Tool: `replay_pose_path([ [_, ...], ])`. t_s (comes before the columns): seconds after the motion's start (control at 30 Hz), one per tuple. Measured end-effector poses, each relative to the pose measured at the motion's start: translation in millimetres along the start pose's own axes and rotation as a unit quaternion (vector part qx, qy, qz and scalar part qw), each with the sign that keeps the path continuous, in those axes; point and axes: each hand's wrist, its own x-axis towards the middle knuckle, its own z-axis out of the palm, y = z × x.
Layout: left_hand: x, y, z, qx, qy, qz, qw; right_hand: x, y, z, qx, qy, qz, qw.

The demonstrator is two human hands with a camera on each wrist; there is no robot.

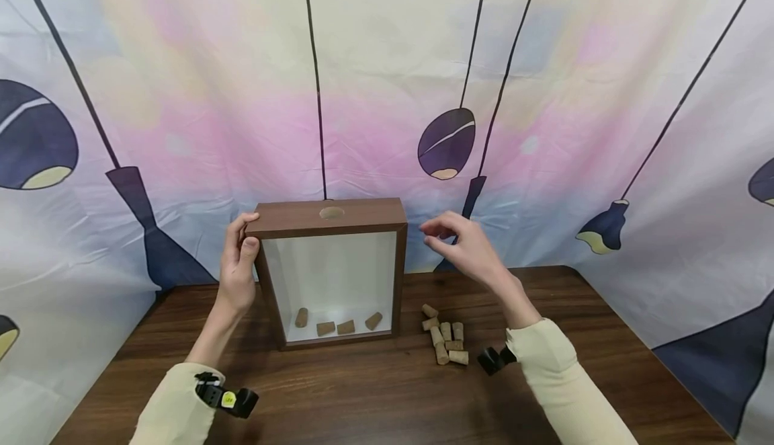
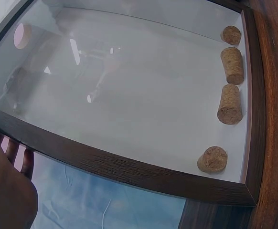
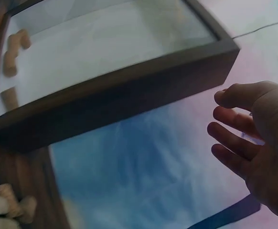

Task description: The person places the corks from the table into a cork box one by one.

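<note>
A brown wooden shadow box [image 1: 326, 287] with a clear front stands upright on the table. Its top edge has a round hole [image 1: 332, 213], and several corks [image 1: 346, 327] lie along the bottom inside. My left hand [image 1: 238, 263] grips the box's upper left corner, thumb on the front and fingers behind the side. To the right of the box, my right hand [image 1: 462, 247] hovers in the air, apart from it. In the right wrist view its fingers [image 3: 234, 140] are loosely bent, with nothing between them and the thumb. Below that hand lies a pile of corks [image 1: 444, 335].
The dark wooden table [image 1: 338, 398] carries the box and the loose corks. Close behind it hangs a pastel cloth backdrop [image 1: 375, 95] printed with dark lamps. Small black cameras sit on the left sleeve [image 1: 181, 398] and the right sleeve [image 1: 550, 351].
</note>
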Motion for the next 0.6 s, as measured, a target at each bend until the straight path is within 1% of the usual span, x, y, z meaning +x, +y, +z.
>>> replay_pose_path([
  [0.27,2.7,-1.2,1.4,-0.012,0.004,0.004,0.9999,-16.4,34,22,-0.01,-0.04,0.02,0.999],
  [0.4,3.4,-3.1,0.9,-0.003,0.005,0.009,0.9999,-25.6,49,33,-0.006,-0.065,0.032,0.9974],
  [0.5,1.9,-3.8,0.1,0.004,0.006,0.008,0.9999,-33.8,59,42,-0.002,-0.09,0.049,0.9947],
  [0.6,0.6,-3.1,-0.5,0.006,0.009,0.004,0.9999,-41.8,68,49,0.006,-0.123,0.069,0.99],
])
